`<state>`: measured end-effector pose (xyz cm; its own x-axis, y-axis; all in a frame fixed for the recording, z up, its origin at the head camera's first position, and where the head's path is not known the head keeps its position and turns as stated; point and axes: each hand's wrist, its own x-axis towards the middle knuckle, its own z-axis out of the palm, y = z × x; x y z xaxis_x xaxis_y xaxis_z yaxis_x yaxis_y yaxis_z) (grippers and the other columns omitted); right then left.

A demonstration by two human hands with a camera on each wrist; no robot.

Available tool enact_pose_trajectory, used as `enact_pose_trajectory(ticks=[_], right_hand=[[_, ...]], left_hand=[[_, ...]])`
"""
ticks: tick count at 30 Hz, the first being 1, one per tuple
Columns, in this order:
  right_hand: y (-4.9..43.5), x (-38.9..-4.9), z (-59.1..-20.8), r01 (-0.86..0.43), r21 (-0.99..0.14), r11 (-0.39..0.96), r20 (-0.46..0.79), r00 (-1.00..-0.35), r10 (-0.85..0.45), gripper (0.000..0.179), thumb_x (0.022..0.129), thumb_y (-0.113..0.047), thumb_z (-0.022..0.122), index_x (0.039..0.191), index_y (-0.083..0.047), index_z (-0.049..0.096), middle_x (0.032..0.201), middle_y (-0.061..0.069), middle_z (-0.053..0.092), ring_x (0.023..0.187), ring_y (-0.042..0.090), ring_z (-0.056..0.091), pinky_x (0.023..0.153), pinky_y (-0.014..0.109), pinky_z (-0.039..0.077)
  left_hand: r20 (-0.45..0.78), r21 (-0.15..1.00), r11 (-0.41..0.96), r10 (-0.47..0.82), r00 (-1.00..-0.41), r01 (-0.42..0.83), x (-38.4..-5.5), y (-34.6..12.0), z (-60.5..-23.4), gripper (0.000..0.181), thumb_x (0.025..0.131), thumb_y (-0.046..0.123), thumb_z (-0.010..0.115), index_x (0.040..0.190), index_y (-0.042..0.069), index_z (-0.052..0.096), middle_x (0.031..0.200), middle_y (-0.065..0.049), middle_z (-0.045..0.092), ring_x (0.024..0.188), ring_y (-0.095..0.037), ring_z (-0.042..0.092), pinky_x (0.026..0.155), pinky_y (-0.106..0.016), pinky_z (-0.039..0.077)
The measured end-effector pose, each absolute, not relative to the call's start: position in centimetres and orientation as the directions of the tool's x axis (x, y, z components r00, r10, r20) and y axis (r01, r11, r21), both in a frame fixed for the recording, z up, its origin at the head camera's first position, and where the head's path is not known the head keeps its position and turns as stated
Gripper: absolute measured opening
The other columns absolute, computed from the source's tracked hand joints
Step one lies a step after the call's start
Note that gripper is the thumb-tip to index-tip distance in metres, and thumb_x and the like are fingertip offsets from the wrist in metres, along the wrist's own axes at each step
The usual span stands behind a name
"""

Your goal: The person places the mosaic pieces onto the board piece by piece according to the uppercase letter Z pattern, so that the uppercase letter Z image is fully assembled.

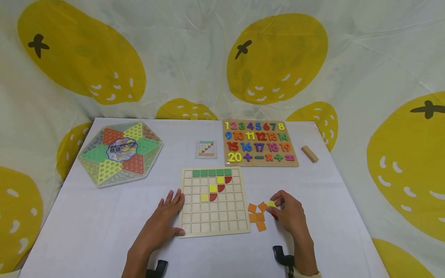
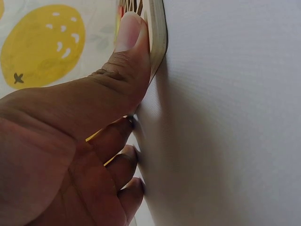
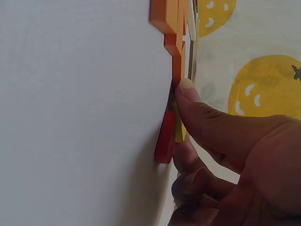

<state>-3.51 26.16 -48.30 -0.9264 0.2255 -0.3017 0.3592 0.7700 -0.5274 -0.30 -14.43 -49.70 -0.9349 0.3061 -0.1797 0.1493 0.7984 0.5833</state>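
Observation:
A wooden grid board (image 1: pixel 215 227) lies flat, holding a row of green tiles (image 1: pixel 212 173) with yellow squares (image 1: pixel 213 189) and red quarter-circle tiles (image 1: pixel 213 197) stepping down diagonally below. My left hand (image 1: pixel 163 218) rests at its left edge, fingers spread along the side, thumb (image 2: pixel 134 42) on the near corner. To the right of the board, my right hand (image 1: pixel 290 212) pinches a yellow square tile (image 1: pixel 270 204) between thumb and fingers. Under it shows a red tile (image 3: pixel 164 139), near the table surface. Several orange square tiles (image 1: pixel 260 217) lie loosely beside this hand.
A small pattern card (image 1: pixel 206 150) lies behind the board. Farther back are a number puzzle board (image 1: pixel 260 143), a small wooden block (image 1: pixel 309 153) at the right, and a star-patterned hexagonal game box (image 1: pixel 121 154) at the left. A fruit-print curtain (image 1: pixel 187 58) hangs behind the white table.

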Motion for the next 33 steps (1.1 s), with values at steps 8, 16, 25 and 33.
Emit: enact_pose_trajectory(ticks=[8,16,25,33], right_hand=[[25.2,-3.4,-48.4,0.324,-0.551,0.769,-0.289,-0.938,0.189,0.031,0.087,-0.022,0.088,0.111,-0.014,0.071,0.09,0.006,0.064,0.088,0.023,0.056,0.07,0.033,0.05],[25.1,-3.2,-48.3,0.312,-0.541,0.781,-0.299,-0.939,0.168,0.032,0.084,-0.021,0.09,0.111,-0.017,0.074,0.087,0.004,0.062,0.085,0.023,0.056,0.068,0.031,0.051],[27.3,-2.3,-47.7,0.334,-0.53,0.78,-0.329,-0.928,0.174,0.039,0.084,-0.019,0.091,0.119,-0.016,0.075,0.095,0.004,0.067,0.091,0.023,0.055,0.071,0.03,0.05],[29.2,-1.5,-47.3,0.35,-0.482,0.803,-0.352,-0.917,0.189,0.032,0.083,-0.015,0.092,0.11,-0.013,0.076,0.1,0.007,0.068,0.092,0.024,0.055,0.071,0.029,0.05]], left_hand=[[-0.191,0.577,0.804,0.301,-0.934,0.141,-0.3,-14.4,-49.8,0.117,0.068,0.023,0.097,0.165,0.005,0.034,0.175,-0.012,0.024,0.166,-0.037,0.015,0.133,-0.063,0.019],[-0.191,0.565,0.813,0.296,-0.936,0.142,-0.4,-14.3,-49.8,0.117,0.067,0.023,0.098,0.165,0.005,0.035,0.175,-0.012,0.025,0.165,-0.037,0.016,0.132,-0.063,0.02],[-0.2,0.566,0.814,0.293,-0.935,0.134,-0.4,-14.2,-49.7,0.118,0.067,0.023,0.097,0.165,0.006,0.035,0.176,-0.011,0.024,0.166,-0.037,0.015,0.133,-0.062,0.019],[-0.195,0.568,0.813,0.288,-0.938,0.132,-0.3,-14.3,-49.6,0.118,0.066,0.023,0.098,0.165,0.006,0.036,0.175,-0.011,0.025,0.165,-0.038,0.017,0.133,-0.063,0.02]])
